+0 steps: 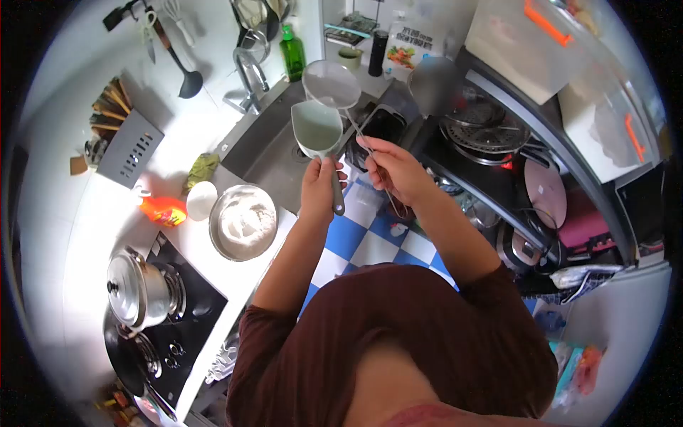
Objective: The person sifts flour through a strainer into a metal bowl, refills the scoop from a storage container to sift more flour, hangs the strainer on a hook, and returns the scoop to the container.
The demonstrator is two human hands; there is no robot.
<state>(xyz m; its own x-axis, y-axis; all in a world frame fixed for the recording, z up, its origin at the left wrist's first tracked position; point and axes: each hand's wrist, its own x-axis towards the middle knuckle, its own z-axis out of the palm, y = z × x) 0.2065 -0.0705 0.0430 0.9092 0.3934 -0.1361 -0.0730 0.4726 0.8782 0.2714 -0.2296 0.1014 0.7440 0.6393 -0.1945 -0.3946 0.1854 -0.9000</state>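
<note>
My left hand [320,186] is closed round the handle of a pale green dipper [316,127] with a pouring lip, held over the edge of the sink. The handle's end sticks out below my fingers. In my right hand [396,171] is the long wire handle of a round fine-mesh strainer [331,83]. Its mesh bowl is just above and beyond the dipper's rim; whether the two touch I cannot tell. A metal bowl [243,223] with white powder inside stands on the counter, left of my left forearm.
Around the sink [274,153] are a faucet [249,82] and a green pump bottle [292,53]. An orange bottle [163,210] and a white round item [202,200] stand by the bowl. A lidded pot [135,288] sits on the stove. At right, a shelf rack [491,220] holds pans.
</note>
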